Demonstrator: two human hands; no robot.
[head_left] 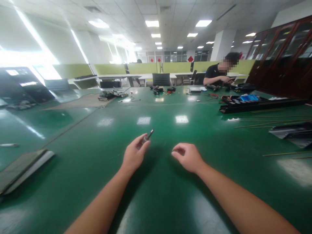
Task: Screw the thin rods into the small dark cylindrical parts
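Observation:
Between the thumb and fingers of my left hand is a small grey piece with a thin dark shaft, pale at its tip. The shaft points up and to the right; my fingers cover part of the body, and its exact kind is unclear. To the right, my right hand is closed in a pinch, thumb against the curled fingers. Whatever it may hold is hidden or too small to name. Both hands are apart, just above the glossy green tabletop.
A flat dark-covered pad or book lies at left. Long black channels, thin rods and grey-black metal parts are at right. Far across sit electronic parts, a silvery box and a co-worker handling something dark.

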